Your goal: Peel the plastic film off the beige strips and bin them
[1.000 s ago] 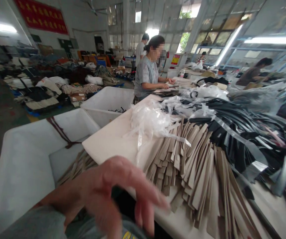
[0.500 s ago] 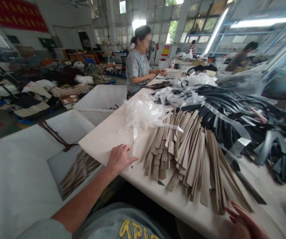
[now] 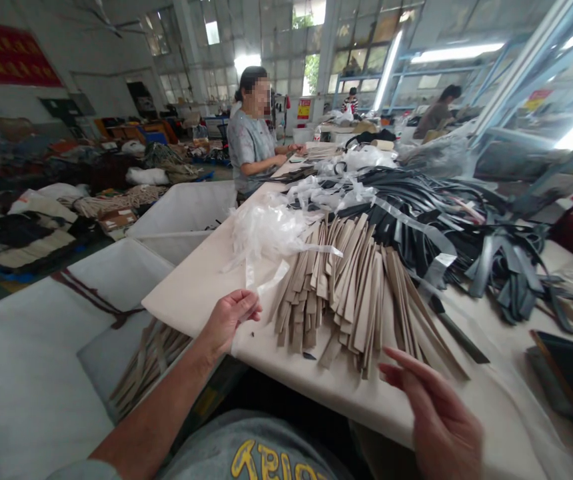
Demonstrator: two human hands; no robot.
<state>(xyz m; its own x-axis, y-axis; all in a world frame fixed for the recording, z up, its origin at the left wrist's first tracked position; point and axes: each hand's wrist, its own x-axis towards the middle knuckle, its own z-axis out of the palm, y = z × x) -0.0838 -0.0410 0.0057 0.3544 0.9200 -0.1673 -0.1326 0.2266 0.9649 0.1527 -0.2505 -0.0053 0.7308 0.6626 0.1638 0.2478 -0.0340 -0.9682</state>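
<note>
Our left hand (image 3: 229, 320) curls loosely and our right hand (image 3: 434, 413) spreads open, both empty, beside long fanned beige strips (image 3: 336, 300) on a white table (image 3: 191, 300).

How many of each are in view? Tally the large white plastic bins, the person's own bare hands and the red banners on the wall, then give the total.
Large white plastic bins: 2
Bare hands, the left hand and the right hand: 2
Red wall banner: 1
Total: 5
</note>
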